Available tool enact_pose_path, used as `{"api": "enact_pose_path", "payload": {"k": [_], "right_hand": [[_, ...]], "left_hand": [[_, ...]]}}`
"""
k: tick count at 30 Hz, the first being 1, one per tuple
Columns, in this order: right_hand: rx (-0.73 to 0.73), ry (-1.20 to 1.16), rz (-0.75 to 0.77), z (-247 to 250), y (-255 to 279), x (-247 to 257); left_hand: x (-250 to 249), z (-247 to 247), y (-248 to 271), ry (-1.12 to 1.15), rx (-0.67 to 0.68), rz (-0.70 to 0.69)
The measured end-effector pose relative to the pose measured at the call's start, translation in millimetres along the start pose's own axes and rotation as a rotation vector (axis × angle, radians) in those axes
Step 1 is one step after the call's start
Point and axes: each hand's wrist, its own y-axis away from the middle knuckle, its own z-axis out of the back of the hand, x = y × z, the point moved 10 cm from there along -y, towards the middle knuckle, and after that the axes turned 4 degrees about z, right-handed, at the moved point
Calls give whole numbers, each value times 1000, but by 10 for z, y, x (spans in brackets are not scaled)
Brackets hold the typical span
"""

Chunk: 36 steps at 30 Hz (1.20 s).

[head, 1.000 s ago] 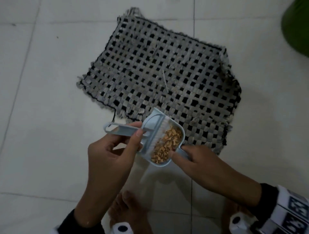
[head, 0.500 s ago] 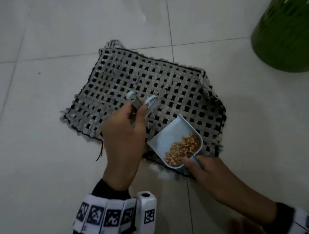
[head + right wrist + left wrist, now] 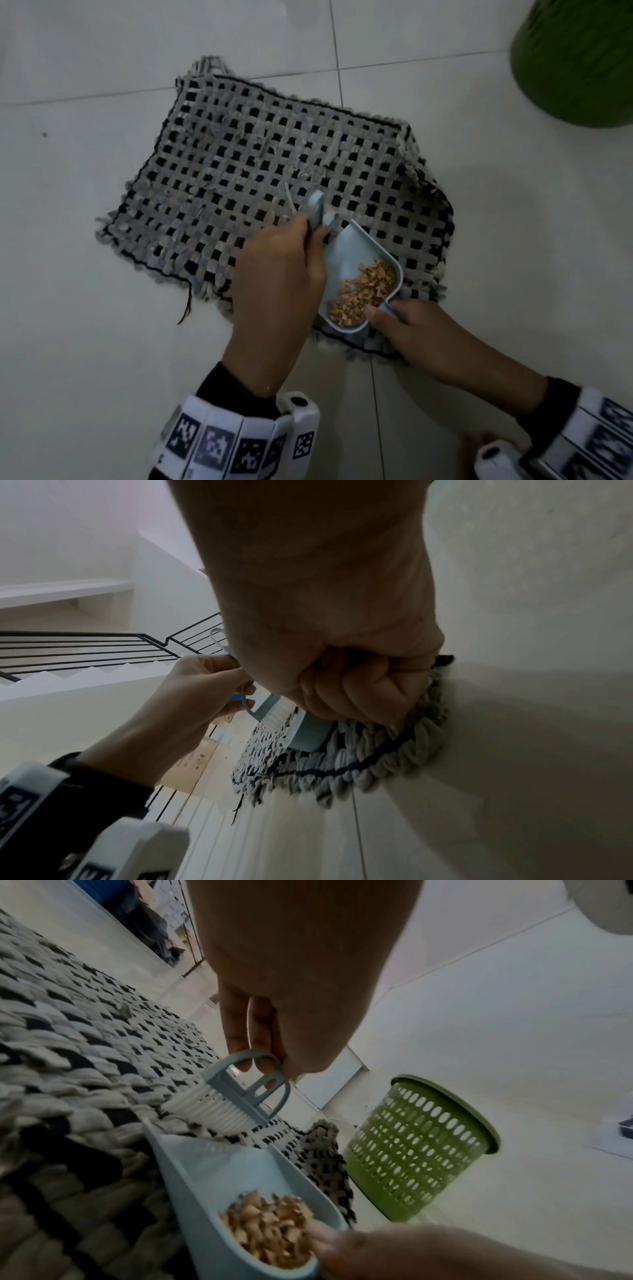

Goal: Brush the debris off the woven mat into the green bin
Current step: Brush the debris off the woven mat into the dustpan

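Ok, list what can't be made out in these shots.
- Green bin: head view cuts it off at the edge; its inside shows in no view.
- Dustpan handle: hidden in the right hand in every view.
- Brush bristles: left hand covers them in head view.
- Woven mat: too dim to tell whether small debris remains on it.

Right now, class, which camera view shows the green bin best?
The left wrist view: the bin shows almost whole, with its rim and perforated wall. The head view catches only a blurred green side at the top right corner. The right wrist view doesn't show it.
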Motion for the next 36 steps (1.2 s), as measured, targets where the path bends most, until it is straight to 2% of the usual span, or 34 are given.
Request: {"api": "enact_pose_path", "payload": {"k": [3,7,10,17,20,23,26,29,32,36], "right_hand": [[14,-20,-9,-11,9,8],[11,-43,-21,-17,10,-2],[10,-57,-12,-12,21,13],[-5,-41,42,-5,33,46],[-45,-34,72,50,100,75],[-75,-81,39,147,203,109],[-91,-140,17,295,300,211],[-108,-192,-2,552,432,380],[-116,-265,-6,923,584,599],[-231,-379,0,1650,865,920]], "left_hand": [[-22,66,125,80,42,32],[98,362,143,195,-67,123],[146,374,105,213,-83,146],[8,137,161,241,-28,36],[103,257,214,382,-108,119],[135,415,208,498,-169,180],[-11,568,93,531,-185,140],[-379,824,-115,426,-218,-14],[-836,1083,-338,395,-250,-152],[-1537,1309,-705,507,-226,-244]]}}
